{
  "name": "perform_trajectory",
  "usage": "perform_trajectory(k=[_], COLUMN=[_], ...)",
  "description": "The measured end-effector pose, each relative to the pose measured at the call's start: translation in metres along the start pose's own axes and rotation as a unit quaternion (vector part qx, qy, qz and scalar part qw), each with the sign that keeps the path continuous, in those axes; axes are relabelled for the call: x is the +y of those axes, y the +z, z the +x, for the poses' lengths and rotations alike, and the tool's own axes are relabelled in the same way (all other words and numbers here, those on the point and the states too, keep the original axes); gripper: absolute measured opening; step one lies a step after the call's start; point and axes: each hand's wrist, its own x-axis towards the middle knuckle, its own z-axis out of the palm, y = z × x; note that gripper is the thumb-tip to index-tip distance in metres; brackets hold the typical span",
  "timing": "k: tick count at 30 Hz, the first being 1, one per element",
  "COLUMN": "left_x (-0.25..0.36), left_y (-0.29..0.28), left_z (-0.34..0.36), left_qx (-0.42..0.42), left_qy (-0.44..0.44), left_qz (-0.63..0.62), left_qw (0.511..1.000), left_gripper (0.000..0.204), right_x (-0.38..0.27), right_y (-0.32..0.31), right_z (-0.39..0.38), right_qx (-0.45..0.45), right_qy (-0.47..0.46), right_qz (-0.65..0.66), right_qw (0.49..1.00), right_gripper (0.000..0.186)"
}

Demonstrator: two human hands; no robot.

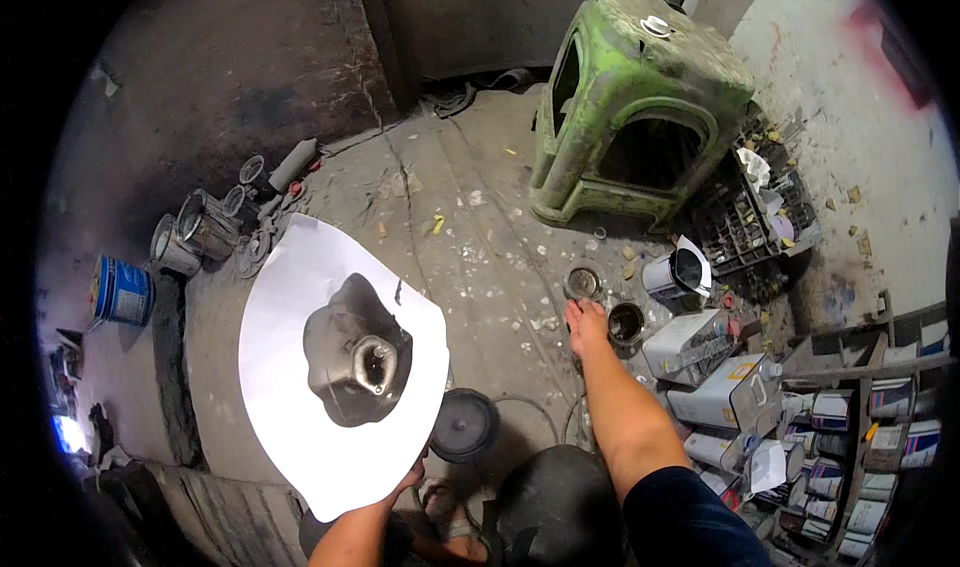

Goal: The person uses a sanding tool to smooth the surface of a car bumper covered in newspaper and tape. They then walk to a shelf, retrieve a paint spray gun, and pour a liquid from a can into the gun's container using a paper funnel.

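Note:
My left hand (413,475) is mostly hidden beneath a large white sheet (280,367), which it holds up by the near right part. A dark, glossy grey patch lies in the sheet's middle, around a shiny metallic part (375,365) with a round opening; I cannot make out its kind. My right hand (588,325) reaches down to the floor, fingers closed at the near rim of a small round cup (583,280). Just right of the fingers stands an open can (627,323) with dark insides.
A worn green plastic stool (640,97) stands ahead, beside a dark crate (745,217). Metal solvent cans (730,397) and racked paint tins (830,412) crowd the right. Used cups (207,222) and a blue tin (122,290) line the left. A round black lid-like disc (465,425) lies before my knees.

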Motion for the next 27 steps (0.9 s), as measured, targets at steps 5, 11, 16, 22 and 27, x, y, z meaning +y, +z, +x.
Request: perform_trajectory(k=[5,11,16,22,27], left_x=[-0.01,-0.021,0.015,0.007,0.016], left_y=[0.013,0.038,0.024,0.036,0.038], left_z=[-0.001,0.005,0.03,0.038,0.047], left_qx=[0.03,0.071,0.048,0.034,0.03], left_qy=[-0.003,-0.026,-0.057,-0.051,-0.043], left_qz=[-0.007,-0.218,-0.257,-0.287,-0.265], left_qw=[1.0,0.973,0.964,0.956,0.963], left_gripper=[0.022,0.021,0.019,0.012,0.012], right_x=[-0.016,-0.07,-0.146,-0.24,-0.283], right_y=[0.004,0.019,0.049,0.102,0.134], right_z=[-0.021,-0.071,-0.135,-0.236,-0.308], right_qx=[-0.057,-0.128,-0.167,-0.236,-0.307], right_qy=[0.007,-0.041,-0.077,-0.14,-0.139], right_qz=[-0.003,-0.061,-0.126,-0.241,-0.253], right_qw=[0.998,0.989,0.975,0.931,0.907], right_gripper=[0.011,0.013,0.015,0.015,0.013])
